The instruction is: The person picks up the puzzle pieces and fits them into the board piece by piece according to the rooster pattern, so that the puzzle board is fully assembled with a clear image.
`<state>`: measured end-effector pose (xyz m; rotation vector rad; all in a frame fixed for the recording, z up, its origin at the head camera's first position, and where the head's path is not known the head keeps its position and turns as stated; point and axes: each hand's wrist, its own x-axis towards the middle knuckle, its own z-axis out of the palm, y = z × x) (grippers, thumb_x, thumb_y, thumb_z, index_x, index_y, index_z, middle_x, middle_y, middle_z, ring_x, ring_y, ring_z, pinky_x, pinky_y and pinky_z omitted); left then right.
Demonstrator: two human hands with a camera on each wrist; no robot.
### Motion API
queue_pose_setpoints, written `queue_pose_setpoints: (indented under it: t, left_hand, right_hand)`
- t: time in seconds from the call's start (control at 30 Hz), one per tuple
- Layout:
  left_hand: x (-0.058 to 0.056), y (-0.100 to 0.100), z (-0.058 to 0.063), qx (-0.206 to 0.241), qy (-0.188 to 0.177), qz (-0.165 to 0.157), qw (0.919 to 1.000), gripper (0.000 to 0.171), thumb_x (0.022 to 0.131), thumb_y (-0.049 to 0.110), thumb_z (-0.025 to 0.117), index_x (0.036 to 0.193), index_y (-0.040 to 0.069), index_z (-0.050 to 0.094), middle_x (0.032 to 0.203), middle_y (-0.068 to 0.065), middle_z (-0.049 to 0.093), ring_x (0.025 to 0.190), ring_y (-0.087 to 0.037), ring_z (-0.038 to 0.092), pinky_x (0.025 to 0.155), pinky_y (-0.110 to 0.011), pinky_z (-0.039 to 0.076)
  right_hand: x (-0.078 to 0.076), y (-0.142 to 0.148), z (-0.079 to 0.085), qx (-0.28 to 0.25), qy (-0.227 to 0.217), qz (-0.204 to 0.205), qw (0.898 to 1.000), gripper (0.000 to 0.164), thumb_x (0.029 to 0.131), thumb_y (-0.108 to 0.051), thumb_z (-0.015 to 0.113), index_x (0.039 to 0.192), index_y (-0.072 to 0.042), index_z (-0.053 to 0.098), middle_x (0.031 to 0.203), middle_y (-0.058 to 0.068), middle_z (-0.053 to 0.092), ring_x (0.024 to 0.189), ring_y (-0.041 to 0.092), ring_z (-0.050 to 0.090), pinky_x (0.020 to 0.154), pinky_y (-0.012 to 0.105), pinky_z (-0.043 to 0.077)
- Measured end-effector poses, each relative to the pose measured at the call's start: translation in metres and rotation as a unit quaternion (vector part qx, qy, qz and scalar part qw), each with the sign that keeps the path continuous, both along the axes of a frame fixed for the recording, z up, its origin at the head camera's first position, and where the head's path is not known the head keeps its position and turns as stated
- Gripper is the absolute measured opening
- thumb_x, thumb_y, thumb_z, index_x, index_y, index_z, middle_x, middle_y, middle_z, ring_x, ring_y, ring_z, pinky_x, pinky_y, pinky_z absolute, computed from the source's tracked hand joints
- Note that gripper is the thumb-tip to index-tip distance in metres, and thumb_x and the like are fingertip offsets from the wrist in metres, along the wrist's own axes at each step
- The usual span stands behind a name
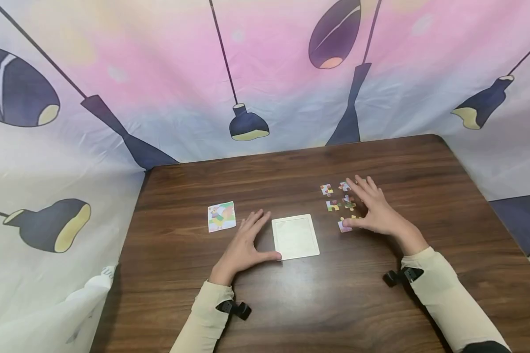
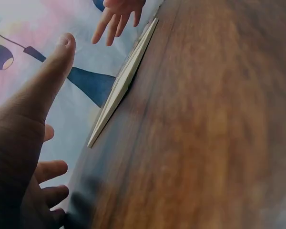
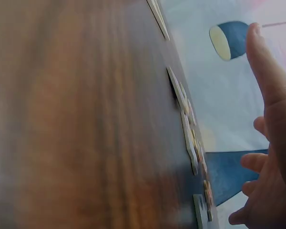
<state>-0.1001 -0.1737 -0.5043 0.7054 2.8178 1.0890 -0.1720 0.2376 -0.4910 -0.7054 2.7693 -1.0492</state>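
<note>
Cream tray (image 1: 296, 237) lies on the counter (image 1: 300, 309). Left of tray: left hand (image 1: 243, 247), grip spread; farther left, picture card (image 1: 221, 216). Right of tray: puzzle pieces (image 1: 332, 205), right hand (image 1: 377, 212) beside them, grip spread.

Pale square tray (image 1: 296, 237) lying flat, thin raised rim, colourful jigsaw pieces (image 1: 332, 206) loosely grouped to its right

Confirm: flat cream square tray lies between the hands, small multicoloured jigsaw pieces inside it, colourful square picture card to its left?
Not inside: the head view shows the jigsaw pieces on the brown wood-grain table, right of the tray, by the right hand. Rest holds.
</note>
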Motion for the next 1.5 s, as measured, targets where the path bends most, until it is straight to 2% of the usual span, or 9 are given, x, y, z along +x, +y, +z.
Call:
queue_pose_setpoints:
  t: [0.13, 0.23, 0.43, 0.63, 0.77, 0.97, 1.1, 1.37, 1.5]
  left_hand:
    - [-0.002, 0.0, -0.004, 0.0, -0.013, -0.001, 0.9999, 0.116, 0.075, 0.061, 0.091, 0.167, 0.016, 0.036, 0.171, -0.015, 0.031, 0.16, -0.04, 0.017, 0.128, -0.062, 0.008]
    - [-0.005, 0.002, -0.006, -0.017, -0.007, -0.006, 0.9998, 0.113, 0.076, 0.058, 0.092, 0.166, 0.016, 0.038, 0.17, -0.016, 0.032, 0.161, -0.039, 0.017, 0.129, -0.062, 0.007]
    - [-0.006, 0.005, -0.01, -0.06, 0.012, -0.015, 0.998, 0.1, 0.082, 0.064, 0.084, 0.163, 0.02, 0.045, 0.17, -0.016, 0.034, 0.161, -0.038, 0.016, 0.129, -0.061, 0.009]
    - [-0.007, 0.007, -0.011, -0.124, 0.01, -0.016, 0.9921, 0.1, 0.085, 0.07, 0.077, 0.164, 0.021, 0.042, 0.174, -0.011, 0.025, 0.162, -0.033, 0.012, 0.13, -0.055, 0.008]
    - [-0.009, 0.008, -0.011, -0.14, 0.013, -0.013, 0.9899, 0.1, 0.084, 0.068, 0.078, 0.165, 0.022, 0.041, 0.174, -0.01, 0.023, 0.163, -0.031, 0.011, 0.131, -0.053, 0.008]
    - [-0.011, 0.011, -0.012, -0.145, 0.022, 0.001, 0.9893, 0.099, 0.085, 0.068, 0.077, 0.165, 0.022, 0.041, 0.174, -0.012, 0.024, 0.162, -0.032, 0.013, 0.131, -0.054, 0.008]
    - [-0.012, 0.012, -0.011, -0.145, 0.01, 0.008, 0.9894, 0.102, 0.086, 0.069, 0.076, 0.167, 0.021, 0.036, 0.174, -0.01, 0.023, 0.163, -0.031, 0.011, 0.131, -0.052, 0.005]
    - [-0.014, 0.005, -0.007, -0.135, -0.017, -0.01, 0.9906, 0.118, 0.079, 0.069, 0.082, 0.168, 0.012, 0.03, 0.176, -0.007, 0.016, 0.163, -0.026, 0.004, 0.131, -0.049, 0.002]
    - [-0.015, 0.004, -0.007, -0.139, -0.013, -0.017, 0.99, 0.12, 0.076, 0.07, 0.084, 0.167, 0.012, 0.032, 0.176, -0.008, 0.016, 0.163, -0.028, 0.005, 0.131, -0.05, 0.003]
  right_hand:
    - [-0.011, 0.001, 0.002, -0.014, -0.015, 0.0, 1.0, 0.116, 0.083, -0.044, 0.09, 0.17, -0.01, 0.021, 0.173, 0.028, 0.007, 0.156, 0.056, -0.01, 0.115, 0.083, -0.005]
    - [-0.021, 0.0, 0.004, -0.02, -0.016, 0.0, 1.0, 0.112, 0.084, -0.043, 0.09, 0.17, -0.011, 0.024, 0.173, 0.028, 0.008, 0.156, 0.056, -0.01, 0.116, 0.083, -0.005]
    - [-0.043, 0.0, 0.002, -0.032, -0.023, 0.007, 0.999, 0.1, 0.09, -0.033, 0.087, 0.168, -0.01, 0.03, 0.172, 0.03, 0.009, 0.156, 0.056, -0.008, 0.115, 0.084, -0.004]
    - [-0.059, -0.002, 0.002, -0.016, -0.034, 0.01, 0.999, 0.091, 0.092, -0.029, 0.085, 0.165, -0.008, 0.035, 0.172, 0.03, 0.012, 0.157, 0.057, -0.004, 0.114, 0.085, -0.003]
    - [-0.066, -0.007, 0.001, -0.002, -0.048, 0.013, 0.999, 0.082, 0.095, -0.029, 0.082, 0.163, -0.008, 0.042, 0.172, 0.03, 0.013, 0.157, 0.056, -0.003, 0.114, 0.084, -0.004]
    - [-0.072, -0.018, -0.003, 0.009, -0.045, 0.018, 0.999, 0.063, 0.099, -0.026, 0.078, 0.154, -0.006, 0.055, 0.17, 0.031, 0.018, 0.157, 0.056, -0.002, 0.113, 0.084, -0.008]
    - [-0.072, -0.024, -0.003, 0.013, -0.043, 0.02, 0.999, 0.054, 0.099, -0.023, 0.077, 0.148, -0.005, 0.062, 0.17, 0.031, 0.019, 0.157, 0.056, -0.003, 0.111, 0.085, -0.011]
    - [-0.071, -0.029, -0.001, 0.02, -0.046, 0.017, 0.999, 0.045, 0.1, -0.021, 0.076, 0.141, -0.005, 0.068, 0.169, 0.031, 0.021, 0.156, 0.057, -0.003, 0.111, 0.085, -0.013]
    - [-0.07, -0.03, 0.001, 0.026, -0.04, 0.012, 0.999, 0.04, 0.099, -0.021, 0.077, 0.136, -0.005, 0.071, 0.169, 0.031, 0.023, 0.156, 0.058, -0.002, 0.111, 0.086, -0.01]
